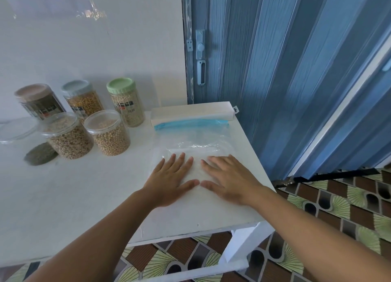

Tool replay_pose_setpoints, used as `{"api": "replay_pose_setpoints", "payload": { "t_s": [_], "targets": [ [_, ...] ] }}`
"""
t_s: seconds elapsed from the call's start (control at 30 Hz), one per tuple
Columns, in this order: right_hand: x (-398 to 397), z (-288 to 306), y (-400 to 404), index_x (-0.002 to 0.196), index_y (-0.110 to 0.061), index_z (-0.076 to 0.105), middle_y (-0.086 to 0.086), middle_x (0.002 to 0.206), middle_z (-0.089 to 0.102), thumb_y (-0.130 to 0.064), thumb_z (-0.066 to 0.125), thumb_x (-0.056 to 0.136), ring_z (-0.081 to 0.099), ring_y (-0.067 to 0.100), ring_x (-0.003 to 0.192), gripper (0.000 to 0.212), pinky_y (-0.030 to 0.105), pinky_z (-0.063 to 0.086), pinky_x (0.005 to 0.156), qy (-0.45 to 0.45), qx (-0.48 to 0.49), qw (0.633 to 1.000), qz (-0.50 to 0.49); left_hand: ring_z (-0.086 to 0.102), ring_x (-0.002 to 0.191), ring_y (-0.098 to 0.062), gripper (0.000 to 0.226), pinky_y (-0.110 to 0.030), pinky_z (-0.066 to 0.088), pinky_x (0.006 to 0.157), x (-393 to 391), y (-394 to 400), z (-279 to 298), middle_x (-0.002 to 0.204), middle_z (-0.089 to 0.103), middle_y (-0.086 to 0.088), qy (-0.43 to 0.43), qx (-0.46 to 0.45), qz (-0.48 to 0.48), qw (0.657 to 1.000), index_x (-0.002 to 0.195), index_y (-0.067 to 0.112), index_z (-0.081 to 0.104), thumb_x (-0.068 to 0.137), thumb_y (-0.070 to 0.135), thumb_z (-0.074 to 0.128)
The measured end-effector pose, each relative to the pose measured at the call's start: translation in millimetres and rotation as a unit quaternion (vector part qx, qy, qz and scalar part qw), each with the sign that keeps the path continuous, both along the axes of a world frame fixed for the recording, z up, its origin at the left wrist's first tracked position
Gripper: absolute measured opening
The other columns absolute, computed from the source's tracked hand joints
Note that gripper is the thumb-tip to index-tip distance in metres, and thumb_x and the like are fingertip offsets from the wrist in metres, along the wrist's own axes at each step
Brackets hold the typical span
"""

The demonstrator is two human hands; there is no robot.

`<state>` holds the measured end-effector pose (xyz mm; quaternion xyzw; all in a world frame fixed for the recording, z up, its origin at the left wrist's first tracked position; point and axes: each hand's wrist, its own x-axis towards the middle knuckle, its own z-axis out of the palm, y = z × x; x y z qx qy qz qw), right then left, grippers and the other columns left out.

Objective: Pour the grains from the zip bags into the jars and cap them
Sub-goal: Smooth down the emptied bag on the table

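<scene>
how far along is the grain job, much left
Nearly done: all five jars hold grain. The green-lid jar and two behind are capped. Both hands, left hand and right hand, press flat an empty zip bag. Left: the two front jars look uncapped.

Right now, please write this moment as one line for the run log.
left hand: flat on zip bag | right hand: flat on it | bag: empty, on table | jars: five filled, upright

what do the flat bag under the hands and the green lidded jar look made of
Flat clear zip bag with blue seal strip: thin glossy plastic film, by its wrinkles and glare. Tall clear jar with pale green ribbed lid: see-through wall, likely plastic; the lid looks matte plastic.
</scene>
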<state>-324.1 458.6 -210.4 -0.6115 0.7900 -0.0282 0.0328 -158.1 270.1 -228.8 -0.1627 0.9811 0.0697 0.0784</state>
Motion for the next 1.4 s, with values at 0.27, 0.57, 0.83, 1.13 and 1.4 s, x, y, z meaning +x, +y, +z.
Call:
{"api": "replay_pose_setpoints", "payload": {
  "t_s": [0.27, 0.57, 0.83, 1.13, 1.4],
  "targets": [
    [-6, -7, 4, 0.165, -0.038, -0.002, -0.007, 0.174, -0.003, -0.084, 0.023, 0.095, -0.002, 0.016, 0.159, 0.087, 0.04, -0.005, 0.128, -0.065, 0.052, 0.997, -0.005, -0.022, 0.158, -0.016, 0.082, -0.042, -0.01, 0.13, 28, -6, 7, 0.172, -0.014, 0.008, 0.122, -0.02, -0.065, 0.99, 0.164, 0.047, 0.002, 0.096, 0.083, 0.03],
    [-4, 19, 0, 0.166, -0.036, 0.005, -0.006, 0.174, 0.007, -0.08, 0.044, 0.093, 0.007, 0.017, 0.158, 0.094, 0.03, 0.004, 0.126, -0.113, 0.074, 0.991, -0.013, 0.043, 0.149, -0.029, 0.077, -0.041, 0.033, 0.122, 21, -6, 21, 0.162, 0.043, -0.002, 0.077, -0.042, -0.069, 0.994, 0.154, 0.035, 0.048, 0.101, 0.07, 0.003],
    [-17, 37, -12, 0.159, -0.05, 0.028, 0.0, 0.154, 0.051, -0.041, 0.044, 0.109, 0.049, 0.026, 0.137, 0.053, 0.035, 0.042, 0.107, -0.136, 0.073, 0.987, -0.053, 0.052, 0.137, -0.014, 0.056, -0.03, 0.036, 0.114, 18, -6, 61, 0.148, 0.06, 0.01, 0.05, 0.153, 0.041, 0.986, 0.142, 0.037, 0.06, 0.099, 0.07, 0.044],
    [-25, 69, -22, 0.157, -0.048, 0.035, -0.006, 0.145, 0.051, -0.051, 0.06, 0.099, 0.053, 0.019, 0.132, 0.063, 0.03, 0.041, 0.106, -0.204, 0.093, 0.973, -0.061, 0.065, 0.106, -0.011, 0.016, -0.033, 0.047, 0.099, 17, -22, 84, 0.112, 0.071, 0.016, 0.023, 0.205, 0.05, 0.977, 0.115, 0.038, 0.069, 0.102, 0.031, 0.063],
    [-44, 110, -37, 0.156, -0.053, 0.033, -0.007, 0.147, 0.056, -0.061, 0.085, 0.074, 0.053, 0.009, 0.132, 0.097, 0.028, 0.043, 0.101, -0.25, -0.005, 0.963, -0.096, 0.068, 0.12, -0.019, 0.035, -0.036, 0.046, 0.11, 27, -56, 123, 0.125, 0.075, 0.0, 0.03, 0.508, 0.12, 0.852, 0.129, 0.017, 0.07, 0.094, 0.017, 0.075]
  ]
}}
